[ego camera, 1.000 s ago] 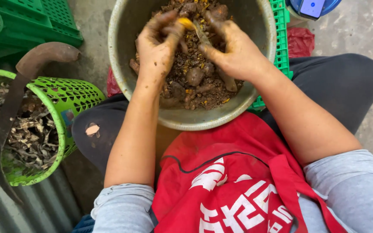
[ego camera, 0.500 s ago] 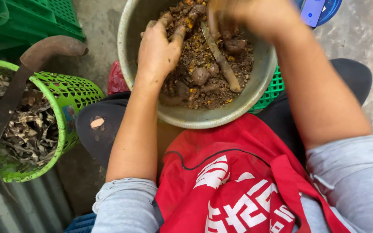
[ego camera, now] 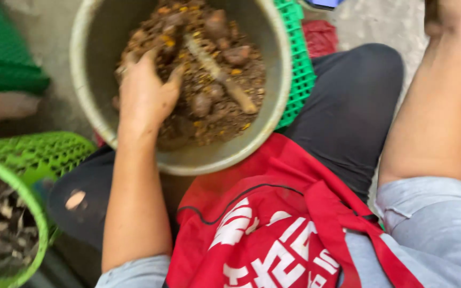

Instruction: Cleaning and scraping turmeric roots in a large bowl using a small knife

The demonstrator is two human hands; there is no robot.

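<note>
While resting palm-down, fingers spread, on soil-caked roots [ego camera: 214,80] inside metal basin [ego camera: 278,106], left hand [ego camera: 145,98] gripping nothing clearly; right hand [ego camera: 454,18] reaching away, mostly cropped, grip unclear. Risking basin tipping off lap if pressing rim-side.

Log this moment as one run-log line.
left hand: in metal bowl, on muddy roots | right hand: raised, mostly out of frame | green basket: beside left arm

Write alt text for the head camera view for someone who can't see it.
A person's left hand digs into a metal bowl of soil-caked roots held in their lap, over a red apron. Their right hand reaches off the top edge; a green basket sits beside them.
</note>
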